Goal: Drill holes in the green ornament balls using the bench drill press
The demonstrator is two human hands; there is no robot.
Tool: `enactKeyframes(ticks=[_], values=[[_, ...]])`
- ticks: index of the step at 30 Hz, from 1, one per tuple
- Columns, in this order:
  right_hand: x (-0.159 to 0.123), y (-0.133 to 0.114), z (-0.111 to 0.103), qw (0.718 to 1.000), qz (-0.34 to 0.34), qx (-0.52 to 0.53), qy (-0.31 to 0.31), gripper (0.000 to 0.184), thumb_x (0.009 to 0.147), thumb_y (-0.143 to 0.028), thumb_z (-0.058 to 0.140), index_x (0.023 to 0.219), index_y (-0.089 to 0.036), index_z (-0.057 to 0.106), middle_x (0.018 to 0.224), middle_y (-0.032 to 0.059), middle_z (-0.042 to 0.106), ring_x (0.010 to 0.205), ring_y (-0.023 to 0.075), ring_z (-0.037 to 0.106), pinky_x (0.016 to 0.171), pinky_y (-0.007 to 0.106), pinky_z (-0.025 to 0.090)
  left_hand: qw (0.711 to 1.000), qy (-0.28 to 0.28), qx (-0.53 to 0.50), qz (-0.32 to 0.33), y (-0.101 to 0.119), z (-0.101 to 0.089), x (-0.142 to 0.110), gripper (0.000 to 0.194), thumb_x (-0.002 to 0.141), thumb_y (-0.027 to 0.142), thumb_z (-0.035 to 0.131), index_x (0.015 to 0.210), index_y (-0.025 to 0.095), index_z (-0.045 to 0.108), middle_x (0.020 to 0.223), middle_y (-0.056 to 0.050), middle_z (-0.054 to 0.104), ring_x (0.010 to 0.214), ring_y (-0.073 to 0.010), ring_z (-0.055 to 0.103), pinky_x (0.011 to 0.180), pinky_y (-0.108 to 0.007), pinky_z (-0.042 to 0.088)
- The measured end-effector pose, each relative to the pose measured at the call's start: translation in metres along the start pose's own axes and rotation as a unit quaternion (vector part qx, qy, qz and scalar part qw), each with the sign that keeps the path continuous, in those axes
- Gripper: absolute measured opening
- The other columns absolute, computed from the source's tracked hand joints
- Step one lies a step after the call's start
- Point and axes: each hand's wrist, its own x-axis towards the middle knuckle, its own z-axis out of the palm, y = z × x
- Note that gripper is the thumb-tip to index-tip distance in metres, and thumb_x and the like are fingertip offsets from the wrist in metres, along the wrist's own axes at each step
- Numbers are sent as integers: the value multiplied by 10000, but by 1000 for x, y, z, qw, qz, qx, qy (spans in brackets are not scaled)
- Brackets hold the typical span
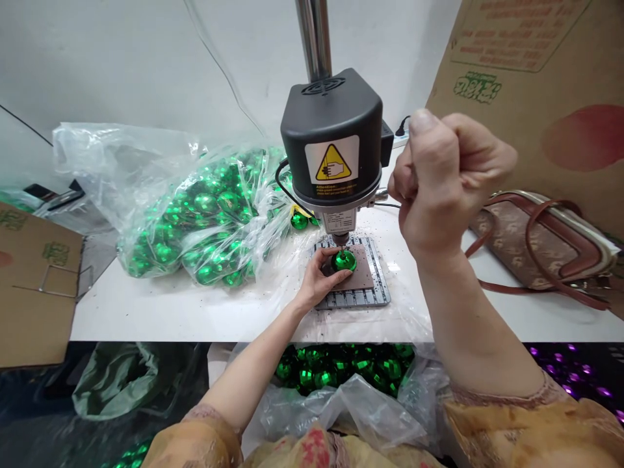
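Left hand (325,276) pinches green faceted bauble (346,260) under drill press (332,140), near slotted base (358,299)'s rear edge; right hand (446,182) fisted on feed lever (382,195).

1 ball (346,260) is sitting in the left grip (319,278), over the pad (365,281), which is lying on the base plate (383,291) on the counter (146,317). The drill head (331,117) is hanging above the left grip, left of the right grip (441,182). A bag of balls (195,221) is lying left of the left grip. Right of the right grip, a handbag (519,244) is resting on the counter, a carton (526,91) standing behind it. Below the left grip, more balls (341,372) are lying in a plastic liner (336,411).
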Motion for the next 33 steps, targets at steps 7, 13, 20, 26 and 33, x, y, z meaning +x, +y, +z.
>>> enactKeyframes(ticks=[7,13,20,26,33], values=[[-32,3,-8,994,-60,79,56,498,855,-151,558,550,-165,164,472,-46,186,399,35,233,420,281,164,1000,1,-3,-4,-2,0,0,532,715,413,876,1126,203,611,1216,-112,688,1191,-278,644,1080,-478,483],[-40,20,-15,983,-148,104,38,512,844,-138,574,579,-171,136,485,-52,177,392,32,210,395,259,169,1000,0,-4,-2,-4,0,0,524,723,416,870,1130,208,611,1222,-109,685,1194,-277,644,1082,-475,485],[-49,31,-20,976,-182,111,35,527,835,-182,585,556,-184,138,443,-48,195,375,55,207,373,267,201,1000,0,4,-4,-2,1,-2,525,730,422,864,1143,214,614,1225,-103,684,1174,-266,646,1076,-473,483],[-50,34,-24,972,-210,109,0,477,821,-173,572,574,-193,164,448,-53,262,355,49,245,362,260,296,1000,3,4,-1,-1,1,-2,524,723,417,870,1134,208,620,1208,-104,690,1169,-268,648,1073,-467,482],[-57,30,-31,974,-200,103,-22,458,826,-107,539,568,-185,169,472,-60,261,387,40,254,394,253,278,1000,6,12,-4,4,1,-3,523,732,416,860,1143,200,617,1183,-97,692,1144,-254,649,1039,-426,491]])
